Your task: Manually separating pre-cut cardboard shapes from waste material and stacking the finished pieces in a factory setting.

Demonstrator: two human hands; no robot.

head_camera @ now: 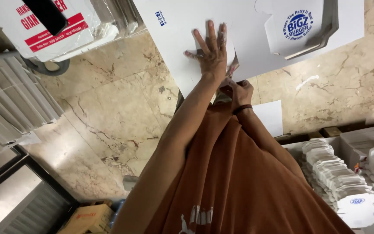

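head: cardboard sheet [182, 65] under l hand [213, 54]

Flat carton blank [182, 26]: white paperboard, looking matt and smooth, printing in blue. Folded box [297, 26] beside it: same matt white card, grey raw edges showing. Counter [122, 99]: polished beige marble, veined brown, catching a soft gloss, some white smears. Stacked blanks [338, 182] at lower right: matt white card. Shirt [239, 182]: rust-brown cloth, soft and creasing. Wristband [241, 108]: dark, material unclear. Small box [89, 218]: brown corrugated cardboard.
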